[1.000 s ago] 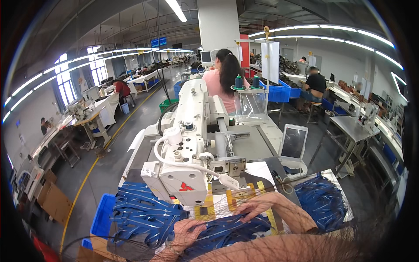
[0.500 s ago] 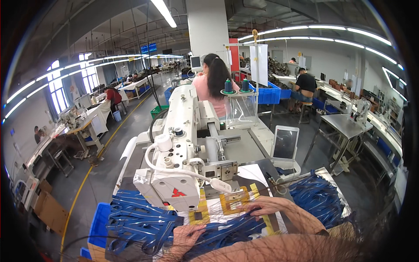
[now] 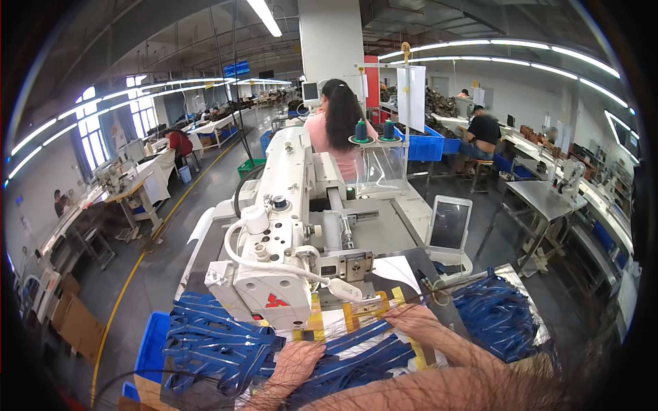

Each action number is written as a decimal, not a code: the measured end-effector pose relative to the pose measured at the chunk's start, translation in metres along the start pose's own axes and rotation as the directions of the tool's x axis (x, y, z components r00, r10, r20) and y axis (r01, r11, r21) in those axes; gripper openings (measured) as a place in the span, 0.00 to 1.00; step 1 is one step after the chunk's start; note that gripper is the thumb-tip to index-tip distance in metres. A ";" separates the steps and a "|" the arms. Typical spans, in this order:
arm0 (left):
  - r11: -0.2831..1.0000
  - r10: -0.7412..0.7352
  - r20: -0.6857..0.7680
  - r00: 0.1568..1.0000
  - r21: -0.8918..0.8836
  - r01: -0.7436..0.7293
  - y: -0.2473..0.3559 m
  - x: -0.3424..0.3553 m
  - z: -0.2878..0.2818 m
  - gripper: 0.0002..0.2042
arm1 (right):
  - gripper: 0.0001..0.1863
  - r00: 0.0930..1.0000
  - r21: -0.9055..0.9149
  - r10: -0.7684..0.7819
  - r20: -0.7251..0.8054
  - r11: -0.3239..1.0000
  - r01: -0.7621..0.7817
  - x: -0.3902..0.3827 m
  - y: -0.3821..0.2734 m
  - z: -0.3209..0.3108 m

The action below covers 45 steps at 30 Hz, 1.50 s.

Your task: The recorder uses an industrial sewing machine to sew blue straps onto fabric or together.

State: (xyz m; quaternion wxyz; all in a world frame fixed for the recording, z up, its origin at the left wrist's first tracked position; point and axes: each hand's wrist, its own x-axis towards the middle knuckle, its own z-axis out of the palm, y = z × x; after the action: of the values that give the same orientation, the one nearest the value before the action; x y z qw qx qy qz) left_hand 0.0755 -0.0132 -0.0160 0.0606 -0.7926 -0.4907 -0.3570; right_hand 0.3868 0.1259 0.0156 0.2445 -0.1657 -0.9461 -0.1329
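Strap (image 3: 359,336), blue, is stretched slantwise between both hands, just in front of the machine (image 3: 271,291). Its upper part is gripped by the right hand (image 3: 404,320); its lower part is met by the left hand (image 3: 299,361), whose grip cannot be told. Straps are also heaped in a left pile (image 3: 209,339) and a right pile (image 3: 495,316) on either side of the machine; farther left of it, a bin (image 3: 152,346) is placed.

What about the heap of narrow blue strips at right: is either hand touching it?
No: the left hand and right hand are at other narrow blue strips, left of that heap.
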 end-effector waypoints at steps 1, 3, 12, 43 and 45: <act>0.995 0.028 0.051 0.998 0.090 -0.033 0.004 0.005 -0.003 0.11 | 0.18 0.993 -0.019 0.018 0.117 1.000 -0.016 -0.004 -0.001 0.001; 0.988 -0.026 0.114 0.993 0.155 0.008 0.015 0.012 -0.011 0.12 | 0.19 0.987 -0.008 0.051 0.153 0.999 -0.050 -0.015 0.003 0.007; 0.998 0.028 0.191 0.981 0.042 -0.037 0.027 0.017 -0.026 0.15 | 0.21 0.923 -0.002 0.197 0.331 0.978 -0.208 -0.004 -0.015 -0.026; 0.996 0.055 0.312 0.948 0.051 -0.075 0.036 0.009 -0.033 0.20 | 0.21 0.944 0.189 -0.320 0.082 0.935 0.301 0.091 -0.042 0.029; 0.995 0.058 0.310 0.949 0.064 -0.081 0.037 0.010 -0.035 0.21 | 0.20 0.940 0.177 -0.339 0.028 0.927 0.329 0.097 -0.044 0.038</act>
State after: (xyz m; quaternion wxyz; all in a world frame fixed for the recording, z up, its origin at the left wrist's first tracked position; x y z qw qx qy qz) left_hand 0.0910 -0.0405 0.0257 0.0260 -0.8524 -0.4791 -0.2080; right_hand 0.2740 0.1225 0.0257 0.2040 0.0156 -0.9750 -0.0866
